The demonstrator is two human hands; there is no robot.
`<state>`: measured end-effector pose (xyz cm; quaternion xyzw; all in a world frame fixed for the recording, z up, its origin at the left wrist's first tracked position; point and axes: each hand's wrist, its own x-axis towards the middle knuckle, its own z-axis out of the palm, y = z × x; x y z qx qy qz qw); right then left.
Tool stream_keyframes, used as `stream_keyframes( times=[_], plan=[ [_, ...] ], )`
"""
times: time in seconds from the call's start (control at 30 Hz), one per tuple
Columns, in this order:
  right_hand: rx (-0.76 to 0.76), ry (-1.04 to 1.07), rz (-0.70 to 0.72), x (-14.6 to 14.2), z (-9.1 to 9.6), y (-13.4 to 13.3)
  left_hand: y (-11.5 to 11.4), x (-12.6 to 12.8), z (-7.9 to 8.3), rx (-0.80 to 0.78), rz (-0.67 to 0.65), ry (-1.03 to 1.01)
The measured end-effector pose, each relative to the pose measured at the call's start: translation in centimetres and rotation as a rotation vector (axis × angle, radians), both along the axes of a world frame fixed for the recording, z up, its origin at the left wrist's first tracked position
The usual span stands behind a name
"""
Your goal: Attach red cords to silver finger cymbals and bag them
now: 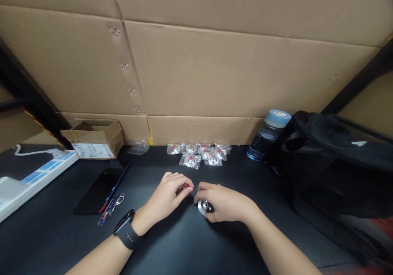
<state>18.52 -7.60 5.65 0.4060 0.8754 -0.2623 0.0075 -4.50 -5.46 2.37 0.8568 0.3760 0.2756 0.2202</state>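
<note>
My left hand (pixel 172 193), with a dark watch on its wrist, is closed around a small red piece (pixel 183 188) that shows between thumb and fingers. What kind of piece it is I cannot make out. To its right, my right hand (pixel 219 201) grips a round silver metal disc (pixel 202 206) with a raised hub and a hole at its centre. The two hands are close together but apart, low over the dark table. Beyond them lie several similar silver discs with red parts, each in a clear plastic bag (pixel 190 160).
At the left are a power strip (pixel 39 181), an open cardboard box (pixel 96 140), a dark tablet (pixel 102 187) and a keychain (pixel 112 209). A crumpled clear bag (pixel 138 147) lies near the cardboard wall (pixel 196 70). A blue-lidded bottle (pixel 267 136) and black backpack (pixel 331 164) stand right.
</note>
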Motion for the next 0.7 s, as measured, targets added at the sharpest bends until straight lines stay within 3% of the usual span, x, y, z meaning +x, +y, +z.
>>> stream_keyframes(
  times=[0.37, 0.6, 0.7],
  plan=[
    [0.033, -0.007, 0.016, -0.2, -0.6, -0.5, 0.0, -0.1, 0.0, 0.008, 0.033, -0.015],
    [0.240, -0.008, 0.013, -1.3, -0.3, -0.6, 0.0, -0.1, -0.4, 0.005, 0.053, -0.007],
    [0.236, 0.108, -0.038, -1.4, 0.0, -0.6, 0.2, -0.3, -0.6, 0.003, 0.077, -0.029]
  ],
)
